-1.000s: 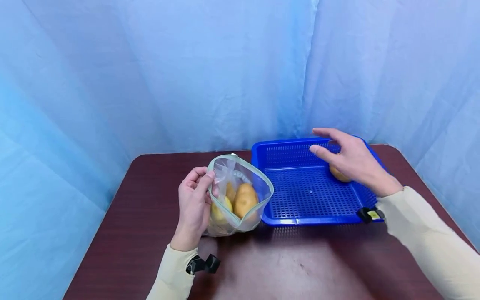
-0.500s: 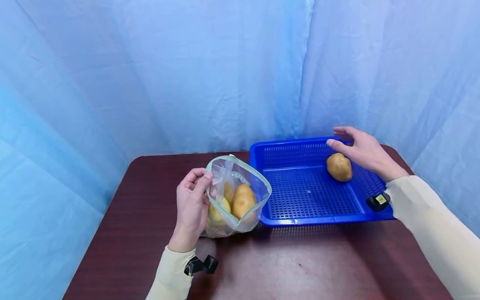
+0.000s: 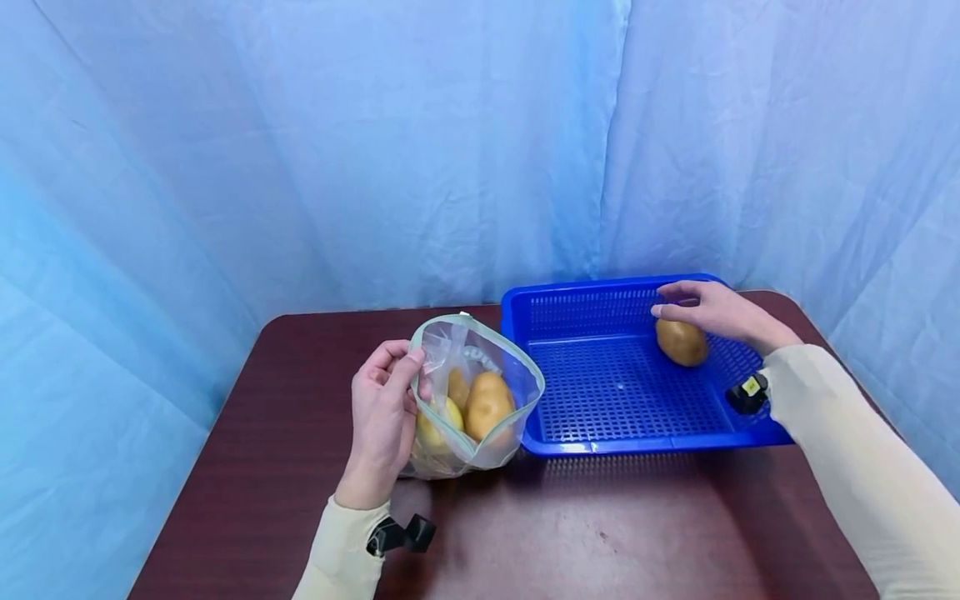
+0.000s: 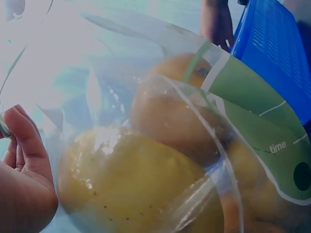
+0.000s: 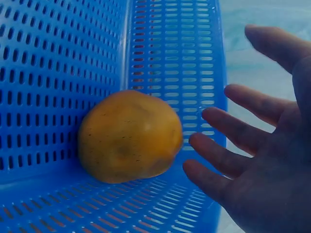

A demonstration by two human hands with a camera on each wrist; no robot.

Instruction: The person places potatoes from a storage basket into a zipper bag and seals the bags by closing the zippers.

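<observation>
Brown table (image 3: 300, 433), blue curtains all round. Left hand (image 3: 382, 417) pinching the bag (image 3: 480, 400) rim, potatoes inside; right hand (image 3: 712, 312) spread loose beside the potato (image 3: 681, 342) in the tray's (image 3: 600, 442) far right corner, gripping nothing. Probably best to hold that rim wide and upright.

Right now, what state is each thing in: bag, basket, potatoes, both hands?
Plastic bag: mouth open, standing on the table, potatoes inside.
Blue basket: upright, holds one potato.
Loose potato: lying in the basket's far right corner.
Left hand: pinches the bag's rim.
Right hand: fingers spread, beside the loose potato, no grip.
</observation>
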